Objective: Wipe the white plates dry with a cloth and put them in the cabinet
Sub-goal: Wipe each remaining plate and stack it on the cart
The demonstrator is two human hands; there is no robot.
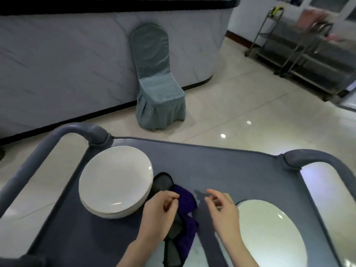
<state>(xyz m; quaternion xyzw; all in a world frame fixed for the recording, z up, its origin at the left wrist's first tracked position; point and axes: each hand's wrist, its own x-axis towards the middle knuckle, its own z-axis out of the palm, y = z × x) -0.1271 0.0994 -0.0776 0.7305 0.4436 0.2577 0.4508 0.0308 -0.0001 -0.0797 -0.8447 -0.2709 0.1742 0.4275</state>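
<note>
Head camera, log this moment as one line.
stage: pre-wipe | left hand: over purple cloth, grip unclear | right hand: empty, open | plate stack: cart left | single plate: right

restaurant/banquet hall | covered banquet chair (pixel 158 78) | service cart (pixel 221 164) | stacked plates (pixel 114 182)

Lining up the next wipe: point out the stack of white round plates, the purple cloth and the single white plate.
stack of white round plates (pixel 115 180), head view, top plate's centre
purple cloth (pixel 184 197), head view, upper fold
single white plate (pixel 269 234), head view, centre
</note>
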